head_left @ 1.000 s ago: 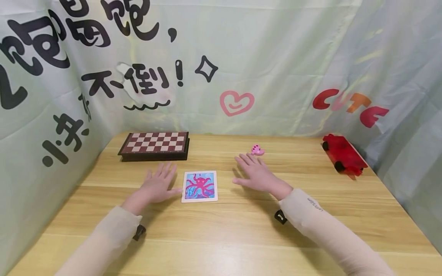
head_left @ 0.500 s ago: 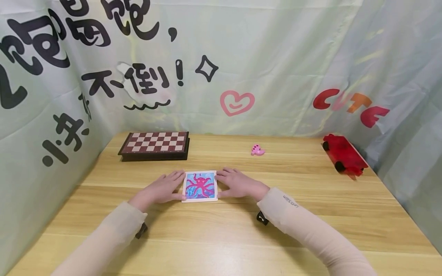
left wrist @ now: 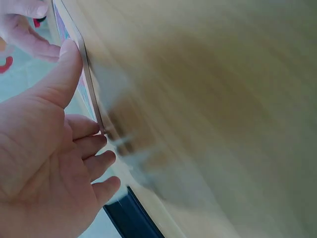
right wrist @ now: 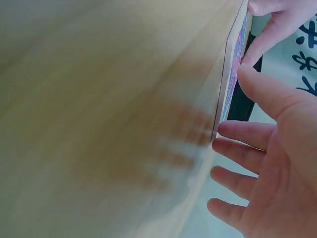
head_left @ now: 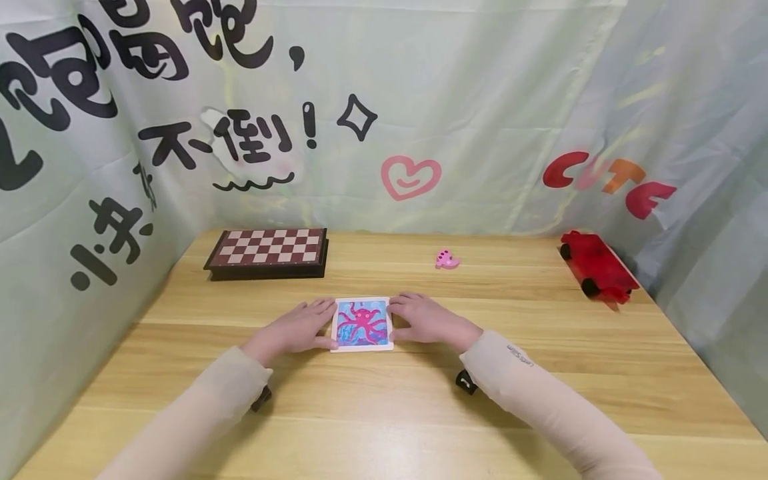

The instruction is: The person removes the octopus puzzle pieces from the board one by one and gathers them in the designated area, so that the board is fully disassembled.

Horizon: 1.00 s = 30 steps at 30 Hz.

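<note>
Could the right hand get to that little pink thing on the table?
Probably yes: nothing stands between the right hand and the pink piece, though that hand is at the octopus picture's edge.

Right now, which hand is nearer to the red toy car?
Right. The right hand is at the right edge of the octopus picture, left of the red toy car; the left hand is at the picture's left edge, farther away.

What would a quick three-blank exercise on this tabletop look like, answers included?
1. The flat, square, white-bordered picture shows a pink ____.
2. The red toy car has ____-coloured wheels.
3. In the head view, the bare left hand touches the picture's left edge and the bare right hand its ____ edge.

Missing words: octopus; black; right.
</note>
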{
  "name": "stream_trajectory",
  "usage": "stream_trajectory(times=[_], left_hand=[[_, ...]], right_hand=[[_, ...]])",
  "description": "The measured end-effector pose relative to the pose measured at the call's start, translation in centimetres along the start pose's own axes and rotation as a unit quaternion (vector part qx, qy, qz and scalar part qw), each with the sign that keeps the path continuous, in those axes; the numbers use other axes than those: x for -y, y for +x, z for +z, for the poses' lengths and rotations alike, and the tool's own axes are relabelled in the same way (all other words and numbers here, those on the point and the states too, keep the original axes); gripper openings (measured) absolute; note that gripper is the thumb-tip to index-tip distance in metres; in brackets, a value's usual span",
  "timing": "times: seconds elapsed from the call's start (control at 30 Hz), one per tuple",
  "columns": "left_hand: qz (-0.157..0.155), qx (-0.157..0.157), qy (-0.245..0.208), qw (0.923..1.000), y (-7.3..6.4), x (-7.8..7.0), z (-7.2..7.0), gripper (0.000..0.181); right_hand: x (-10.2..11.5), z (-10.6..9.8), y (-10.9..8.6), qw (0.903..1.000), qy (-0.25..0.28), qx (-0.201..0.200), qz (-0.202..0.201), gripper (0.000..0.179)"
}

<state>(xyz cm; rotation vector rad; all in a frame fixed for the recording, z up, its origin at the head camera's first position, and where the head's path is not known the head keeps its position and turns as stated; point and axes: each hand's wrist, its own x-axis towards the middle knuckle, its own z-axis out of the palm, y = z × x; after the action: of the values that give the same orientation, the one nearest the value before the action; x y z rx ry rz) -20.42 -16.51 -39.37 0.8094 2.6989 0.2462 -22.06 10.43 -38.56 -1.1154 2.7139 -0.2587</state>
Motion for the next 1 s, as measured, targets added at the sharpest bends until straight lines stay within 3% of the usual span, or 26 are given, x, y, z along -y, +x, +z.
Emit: stream_trajectory(times=[0.37,0.67,0.8,1.0], left_hand=[[0.018,0.015,0.012,0.9997,3.7,-4.7,0.3,0.086],[0.040,0.016,0.021,0.9989,4.6,-6.5,0.6,0.085],[0.034,0.015,0.020,0.9991,4.6,-6.9,0.6,0.085],[0.027,0.021,0.021,0.9992,5.0,-7.4,0.7,0.086]], right_hand=[[-3.1,-0.2,-4.1,0.9993,0.005,-0.035,0.011,0.051],[-4.0,-0.3,-6.1,0.9992,0.002,-0.038,0.011,0.048],[-3.9,-0.7,-5.6,0.9983,0.016,-0.057,0.000,0.044],[-3.1,-1.2,-2.7,0.9951,0.079,-0.054,0.023,0.040]])
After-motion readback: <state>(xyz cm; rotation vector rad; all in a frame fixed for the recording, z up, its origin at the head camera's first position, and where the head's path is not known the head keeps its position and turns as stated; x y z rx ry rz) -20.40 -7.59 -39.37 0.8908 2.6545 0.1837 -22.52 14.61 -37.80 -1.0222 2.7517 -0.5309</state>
